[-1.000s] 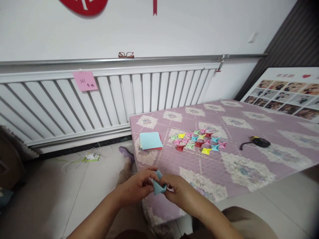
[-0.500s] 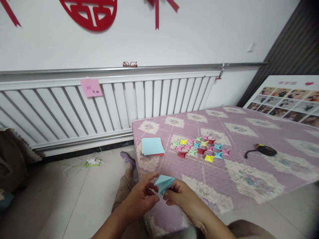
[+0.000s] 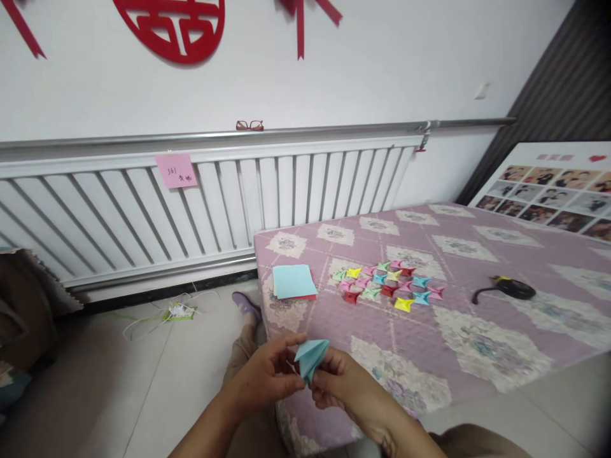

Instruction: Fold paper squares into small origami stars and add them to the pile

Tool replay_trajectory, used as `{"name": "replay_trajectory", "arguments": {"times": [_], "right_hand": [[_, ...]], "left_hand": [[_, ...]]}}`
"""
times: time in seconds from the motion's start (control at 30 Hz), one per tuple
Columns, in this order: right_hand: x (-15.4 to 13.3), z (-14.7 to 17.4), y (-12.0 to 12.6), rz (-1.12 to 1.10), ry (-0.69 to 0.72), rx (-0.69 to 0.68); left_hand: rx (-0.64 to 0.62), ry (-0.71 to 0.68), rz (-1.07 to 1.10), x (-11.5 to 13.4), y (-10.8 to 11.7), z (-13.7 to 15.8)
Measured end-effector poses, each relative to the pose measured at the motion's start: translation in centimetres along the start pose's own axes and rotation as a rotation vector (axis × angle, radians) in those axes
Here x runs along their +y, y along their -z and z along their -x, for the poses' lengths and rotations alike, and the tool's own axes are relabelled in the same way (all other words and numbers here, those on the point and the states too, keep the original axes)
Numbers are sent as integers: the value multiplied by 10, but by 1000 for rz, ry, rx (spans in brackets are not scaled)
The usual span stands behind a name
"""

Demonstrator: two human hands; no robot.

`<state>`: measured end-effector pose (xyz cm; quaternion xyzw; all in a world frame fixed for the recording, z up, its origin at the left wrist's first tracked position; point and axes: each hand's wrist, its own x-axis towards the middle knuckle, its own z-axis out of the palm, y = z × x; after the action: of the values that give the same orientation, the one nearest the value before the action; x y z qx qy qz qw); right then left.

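A light blue folded paper (image 3: 311, 357), with pointed flaps, is held over the front edge of the cloth-covered table. My left hand (image 3: 270, 375) has its thumb and index finger on the paper's left side. My right hand (image 3: 341, 380) pinches the paper's lower right part between thumb and fingers; the fingertips behind it are hidden. Beyond my hands lies a stack of square paper sheets (image 3: 294, 282), light blue on top with red showing beneath. To its right sit several small folded paper pieces (image 3: 387, 291) in yellow, red, pink, green and blue.
A purple patterned cloth (image 3: 329, 324) covers the table. A black object with a strap (image 3: 515, 288) lies at right, before a photo board (image 3: 548, 191). Behind stands a white radiator (image 3: 286, 191) with a pink note (image 3: 176, 171). A power strip with cables (image 3: 181, 311) is on the floor.
The blue paper has turned more upright and dropped slightly. My left thumb and index finger have closed in on its left side. The view has shifted slightly.
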<state>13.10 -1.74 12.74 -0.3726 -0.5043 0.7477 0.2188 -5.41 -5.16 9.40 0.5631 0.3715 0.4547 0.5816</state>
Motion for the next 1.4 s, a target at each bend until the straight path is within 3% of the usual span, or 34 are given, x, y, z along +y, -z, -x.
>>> {"name": "replay_trajectory", "arguments": {"times": [0.63, 1.4], "right_hand": [[2, -5, 3, 81, 52, 3], [0, -1, -5, 57, 90, 23]], "left_hand": [[34, -34, 126, 5, -11, -4], [120, -61, 85, 6, -11, -2]]}}
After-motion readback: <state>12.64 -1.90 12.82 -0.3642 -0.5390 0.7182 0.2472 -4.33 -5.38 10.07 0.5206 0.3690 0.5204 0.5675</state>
